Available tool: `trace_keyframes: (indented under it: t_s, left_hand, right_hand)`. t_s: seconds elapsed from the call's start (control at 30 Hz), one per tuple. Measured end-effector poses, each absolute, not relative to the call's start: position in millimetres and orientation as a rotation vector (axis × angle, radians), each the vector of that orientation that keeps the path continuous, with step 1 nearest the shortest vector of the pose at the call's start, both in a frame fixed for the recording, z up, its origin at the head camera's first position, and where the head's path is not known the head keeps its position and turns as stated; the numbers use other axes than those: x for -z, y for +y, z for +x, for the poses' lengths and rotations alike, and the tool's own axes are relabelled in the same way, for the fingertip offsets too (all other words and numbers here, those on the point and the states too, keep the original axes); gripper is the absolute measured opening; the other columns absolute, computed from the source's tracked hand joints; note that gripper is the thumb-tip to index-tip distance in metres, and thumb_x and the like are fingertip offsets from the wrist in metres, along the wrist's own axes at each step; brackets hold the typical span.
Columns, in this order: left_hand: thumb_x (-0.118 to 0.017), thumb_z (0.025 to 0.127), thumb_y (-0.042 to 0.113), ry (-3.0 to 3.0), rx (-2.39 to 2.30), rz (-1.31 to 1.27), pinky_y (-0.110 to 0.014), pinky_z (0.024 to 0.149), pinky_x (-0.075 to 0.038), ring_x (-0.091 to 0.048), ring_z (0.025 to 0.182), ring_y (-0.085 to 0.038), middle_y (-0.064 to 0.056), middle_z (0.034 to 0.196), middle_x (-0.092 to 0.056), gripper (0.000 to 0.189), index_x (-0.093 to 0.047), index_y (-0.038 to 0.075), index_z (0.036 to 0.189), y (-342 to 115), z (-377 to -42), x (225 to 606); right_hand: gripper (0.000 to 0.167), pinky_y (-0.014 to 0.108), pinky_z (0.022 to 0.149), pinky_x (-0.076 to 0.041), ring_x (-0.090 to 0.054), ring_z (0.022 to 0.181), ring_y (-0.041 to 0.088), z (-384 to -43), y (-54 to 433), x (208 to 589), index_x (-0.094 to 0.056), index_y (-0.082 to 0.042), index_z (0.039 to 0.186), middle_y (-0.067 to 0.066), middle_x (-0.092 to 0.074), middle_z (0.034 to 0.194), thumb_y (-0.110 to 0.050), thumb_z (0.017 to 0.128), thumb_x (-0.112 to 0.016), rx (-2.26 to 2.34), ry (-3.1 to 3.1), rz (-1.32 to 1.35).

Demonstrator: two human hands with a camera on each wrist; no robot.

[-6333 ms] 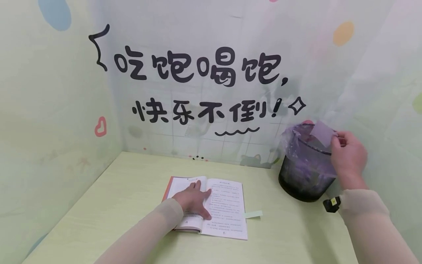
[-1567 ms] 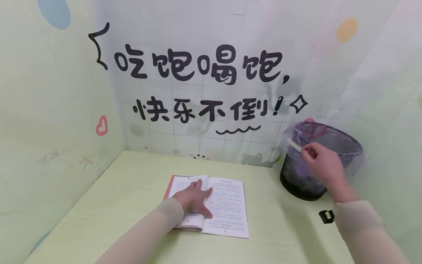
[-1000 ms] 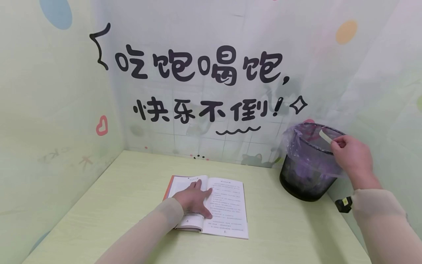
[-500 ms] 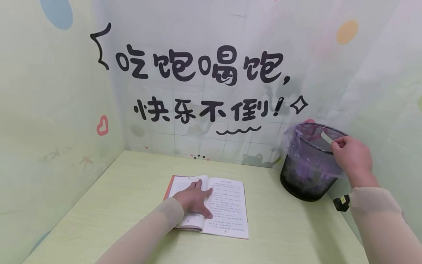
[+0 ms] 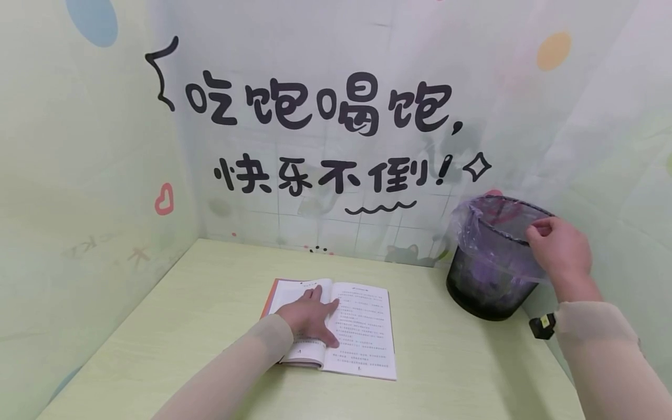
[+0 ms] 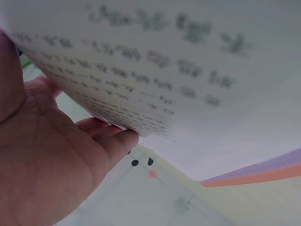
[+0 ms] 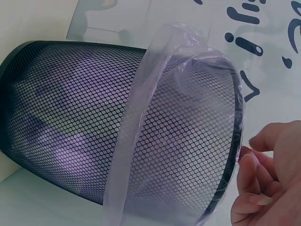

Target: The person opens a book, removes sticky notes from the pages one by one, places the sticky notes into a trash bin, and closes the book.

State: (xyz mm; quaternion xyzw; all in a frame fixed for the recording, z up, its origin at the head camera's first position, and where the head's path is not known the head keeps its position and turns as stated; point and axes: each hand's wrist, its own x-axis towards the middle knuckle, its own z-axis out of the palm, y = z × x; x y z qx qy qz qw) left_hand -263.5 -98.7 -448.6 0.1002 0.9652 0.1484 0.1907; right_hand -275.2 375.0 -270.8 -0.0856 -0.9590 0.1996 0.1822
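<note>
An open book (image 5: 362,332) with printed pages and an orange and purple cover edge lies on the table. My left hand (image 5: 310,318) rests on its left page, fingers spread and thumb near the spine; the left wrist view shows the page (image 6: 197,94) rising close over the palm. At the right stands a black mesh wastebasket (image 5: 485,291) lined with a translucent purple bag (image 7: 164,84). Beside the basket's rim my right hand (image 5: 562,251) hovers, fingers loosely curled. Nothing shows between its thumb and fingertips in the right wrist view.
The pale yellow table (image 5: 210,326) ends at a printed back wall (image 5: 325,227) with large black lettering. Side walls stand at left and right. The wastebasket sits in the back right corner, and a small black device (image 5: 543,325) is strapped at the right sleeve.
Earlier, my right hand held a purple paper over the basket, then a pale green strip; the strip is now gone from its fingers. The green tab left the book's right edge. My left hand stayed put.
</note>
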Motion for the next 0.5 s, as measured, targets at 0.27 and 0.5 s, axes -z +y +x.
trace_keyframes:
  t_s: [0.27,0.5]
  left_hand:
    - [-0.093,0.08,0.06,2.709,-0.44,0.27,-0.077,0.127,-0.032,-0.014,0.172,-0.041,-0.017,0.186,-0.01,0.107,-0.042,0.034,0.171,-99,-264,449]
    - [-0.093,0.081,0.06,2.708,-0.468,0.308,-0.076,0.128,-0.029,-0.014,0.172,-0.041,-0.019,0.185,-0.011,0.107,-0.041,0.033,0.171,-102,-263,450]
  right_hand:
    - [0.045,0.032,0.069,-0.044,-0.063,0.08,0.023,-265,347,291,-0.069,0.001,0.132,0.022,-0.075,0.113,-0.03,0.107,-0.047,-0.639,-2.494,-0.154]
    - [0.03,0.027,0.06,-0.044,-0.056,0.065,0.008,-248,307,334,-0.075,-0.005,0.12,0.011,-0.075,0.094,-0.022,0.108,-0.054,-0.698,-2.467,0.039]
